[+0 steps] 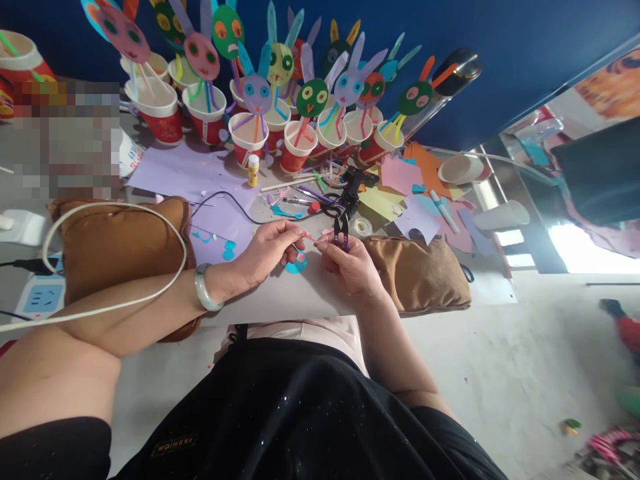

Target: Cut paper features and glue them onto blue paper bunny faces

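Observation:
My left hand point(273, 250), with a jade bangle on the wrist, pinches one end of a small pink strip point(311, 237) over the table's front part. My right hand point(350, 263) has thumb and finger at the strip's other end and also holds small dark scissors point(341, 230), blades pointing away from me. Just under my left fingertips lies a blue paper disc point(297, 263) with a small pink piece on it. Small blue paper rounds point(229, 250) rest on a purple sheet to the left.
Paper cups point(249, 143) with paper rabbit heads line the back. A glue gun point(356, 187), glue stick point(253, 171) and paper scraps lie mid-table. Brown cushions point(120, 247) flank my hands; a white cable point(113, 310) crosses my left arm.

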Demonstrator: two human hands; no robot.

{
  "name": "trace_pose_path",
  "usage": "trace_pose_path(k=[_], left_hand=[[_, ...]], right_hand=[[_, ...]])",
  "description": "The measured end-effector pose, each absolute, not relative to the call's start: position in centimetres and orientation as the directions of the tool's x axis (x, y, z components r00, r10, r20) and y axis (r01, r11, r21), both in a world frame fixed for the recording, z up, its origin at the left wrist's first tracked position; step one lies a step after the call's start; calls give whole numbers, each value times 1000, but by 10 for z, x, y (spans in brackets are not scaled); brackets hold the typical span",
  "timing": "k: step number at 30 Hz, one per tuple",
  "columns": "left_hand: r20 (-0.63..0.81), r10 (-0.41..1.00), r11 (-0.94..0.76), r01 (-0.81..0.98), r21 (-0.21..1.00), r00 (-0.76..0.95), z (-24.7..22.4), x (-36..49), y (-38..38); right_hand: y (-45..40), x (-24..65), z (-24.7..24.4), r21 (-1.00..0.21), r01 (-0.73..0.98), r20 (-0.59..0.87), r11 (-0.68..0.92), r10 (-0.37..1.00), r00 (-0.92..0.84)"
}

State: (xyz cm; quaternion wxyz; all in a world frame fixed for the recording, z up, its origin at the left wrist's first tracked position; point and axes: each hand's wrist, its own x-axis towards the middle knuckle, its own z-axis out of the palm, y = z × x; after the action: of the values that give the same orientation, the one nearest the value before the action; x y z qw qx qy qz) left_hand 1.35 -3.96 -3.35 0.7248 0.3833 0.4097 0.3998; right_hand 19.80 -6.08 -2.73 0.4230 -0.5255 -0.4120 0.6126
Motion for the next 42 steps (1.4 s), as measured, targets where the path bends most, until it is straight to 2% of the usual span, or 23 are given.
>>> trace_pose_path(k=[9,17,23,27,33,38,42], left_hand=[[-267,874,381,-232,895,405,-38,12,-42],[-256,869,355,-172,919,423,-35,12,-44],[-288,867,386,-182,904,407,-35,13,-44],[-280,877,379,-204,903,391,-37,14,-43],[-340,861,434,-198,879,378,-36,15,-41],[-279,853,385,-171,907,442,-37,13,-44],[-240,876,337,-176,925,419,-39,13,-46]], right_hand=[[-61,200,-28,-954,-76,-284,-291,955,-90],[-63,202,-29,-962,70,-272,-265,955,-117],[-62,204,-32,-965,-7,-260,-263,958,-119],[-62,204,-33,-968,7,-250,-250,965,-81],[-61,203,-34,-968,-8,-252,-253,967,-39],[-61,202,-35,-971,-20,-236,-237,971,-42],[-62,202,-34,-974,22,-226,-225,973,-56]])
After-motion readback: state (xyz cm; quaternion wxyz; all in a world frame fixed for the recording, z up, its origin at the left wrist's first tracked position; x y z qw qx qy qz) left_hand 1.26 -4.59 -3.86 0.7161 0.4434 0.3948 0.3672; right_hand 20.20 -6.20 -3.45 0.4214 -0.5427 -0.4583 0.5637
